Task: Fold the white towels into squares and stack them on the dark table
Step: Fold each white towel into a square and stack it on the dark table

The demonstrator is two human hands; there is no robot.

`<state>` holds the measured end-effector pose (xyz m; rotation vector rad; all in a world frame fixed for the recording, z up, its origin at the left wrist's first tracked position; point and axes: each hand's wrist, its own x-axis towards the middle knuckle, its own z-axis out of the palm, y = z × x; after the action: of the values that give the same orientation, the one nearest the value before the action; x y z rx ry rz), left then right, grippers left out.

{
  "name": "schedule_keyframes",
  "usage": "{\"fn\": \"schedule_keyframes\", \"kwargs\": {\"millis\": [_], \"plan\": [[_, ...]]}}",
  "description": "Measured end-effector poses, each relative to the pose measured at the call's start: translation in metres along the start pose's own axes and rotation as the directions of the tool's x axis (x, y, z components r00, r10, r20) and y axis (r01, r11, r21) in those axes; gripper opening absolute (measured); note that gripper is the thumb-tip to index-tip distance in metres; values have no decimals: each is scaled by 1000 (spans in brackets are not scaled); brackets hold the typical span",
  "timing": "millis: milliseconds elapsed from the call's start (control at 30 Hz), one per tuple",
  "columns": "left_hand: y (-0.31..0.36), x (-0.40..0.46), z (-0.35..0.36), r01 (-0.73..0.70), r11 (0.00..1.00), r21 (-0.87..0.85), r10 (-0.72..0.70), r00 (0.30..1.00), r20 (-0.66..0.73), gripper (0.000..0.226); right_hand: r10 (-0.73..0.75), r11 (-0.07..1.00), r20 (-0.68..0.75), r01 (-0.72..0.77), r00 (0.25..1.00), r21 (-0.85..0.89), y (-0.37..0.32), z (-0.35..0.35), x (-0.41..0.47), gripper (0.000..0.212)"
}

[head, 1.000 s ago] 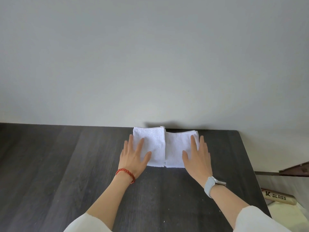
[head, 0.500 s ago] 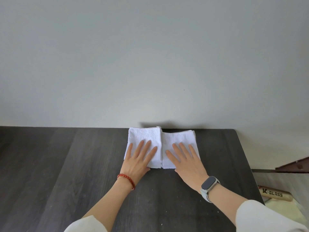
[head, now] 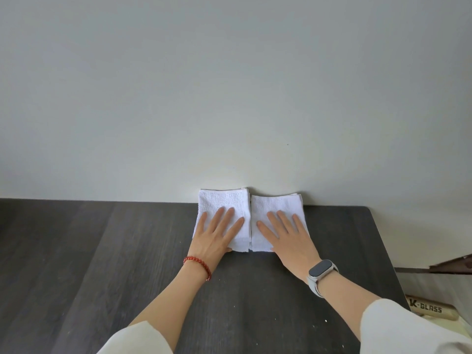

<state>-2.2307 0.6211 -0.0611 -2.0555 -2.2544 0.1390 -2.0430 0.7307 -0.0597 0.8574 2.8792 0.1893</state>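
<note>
Two stacks of folded white towels, the left stack (head: pixel 223 215) and the right stack (head: pixel 277 213), sit touching at the wall edge of the dark table (head: pixel 102 264). The left hand (head: pixel 217 236) and right hand (head: pixel 286 236) press flat, fingers spread, one on each. Uneven pressure could skew the layers or slide a stack away from the wall.

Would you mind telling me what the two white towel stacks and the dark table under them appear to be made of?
The left towel stack and the right towel stack look like cotton terry: matte white, with a nubby looped texture and soft layered edges. The dark table looks like wood or a wood-effect laminate: charcoal plank-like bands with grain streaks and a dull sheen. Which of the two, the picture cannot settle.
</note>
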Motion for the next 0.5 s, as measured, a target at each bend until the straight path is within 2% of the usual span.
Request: {"fn": "schedule_keyframes", "kwargs": {"millis": [100, 300, 500], "plan": [[0, 0, -1, -2, 1000, -9, 2, 1000, -5, 106, 6, 999, 2, -6, 1000, 33, 0, -2, 4, 96], [1, -8, -7, -68, 997, -28, 65, 993, -100, 96, 1, 999, -104, 5, 995, 50, -11, -10, -9, 90], [5, 14, -15, 18, 986, -168, -4, 997, 80, 114, 95, 990, 26, -97, 995, 107, -13, -11, 2, 83]]}}
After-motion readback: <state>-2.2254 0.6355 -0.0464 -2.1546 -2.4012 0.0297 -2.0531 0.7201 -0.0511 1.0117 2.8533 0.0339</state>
